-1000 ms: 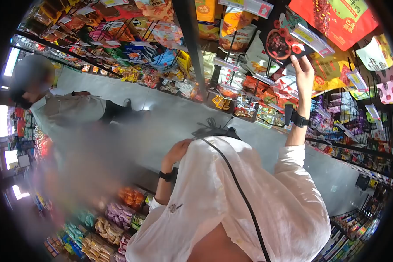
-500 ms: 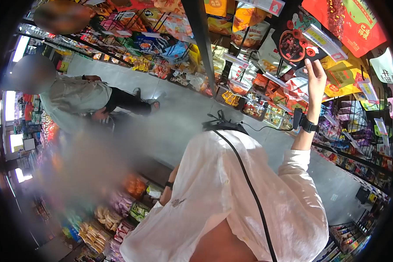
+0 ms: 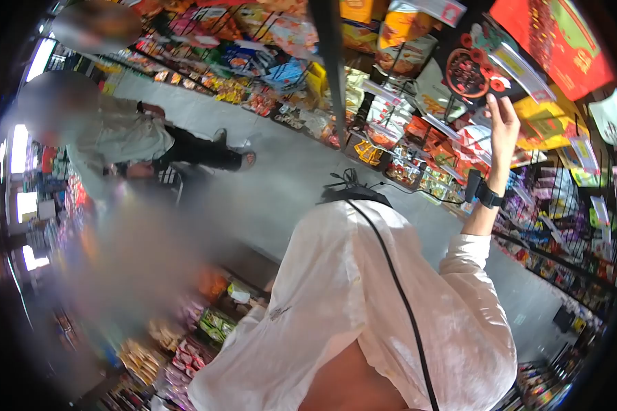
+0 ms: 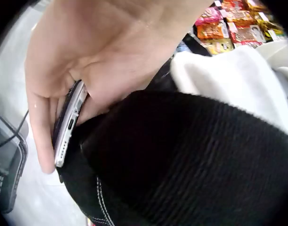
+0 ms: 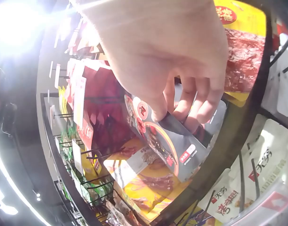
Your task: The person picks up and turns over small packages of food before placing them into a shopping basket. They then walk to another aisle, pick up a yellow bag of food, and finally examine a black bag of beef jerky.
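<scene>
In the left wrist view my left hand [image 4: 106, 52] holds a phone [image 4: 68, 127], fingers round its far side, beside black cloth [image 4: 134, 155] with pale stitching. That hand is hidden in the head view. My right hand [image 3: 503, 133] is raised to a hanging black packet [image 3: 469, 72] that shows a bowl of red food. The right wrist view has the thumb of my right hand [image 5: 162, 56] on the front of the black packet [image 5: 181, 146], with the fingers curled at its edge, pinching it.
Around the black packet hang a red packet [image 3: 562, 48], yellow packets [image 3: 548, 120] and price tags [image 3: 524, 72]. A dark rack post [image 3: 329, 61] stands left of them. Another person [image 3: 130, 137] is across the aisle floor [image 3: 274, 164]. Low shelves hold bagged snacks [image 3: 216, 325].
My left hand, at my waist a second ago, has dropped out of the head view. My right hand remains at the black packet. The head view has shifted, and the other person's legs have moved.
</scene>
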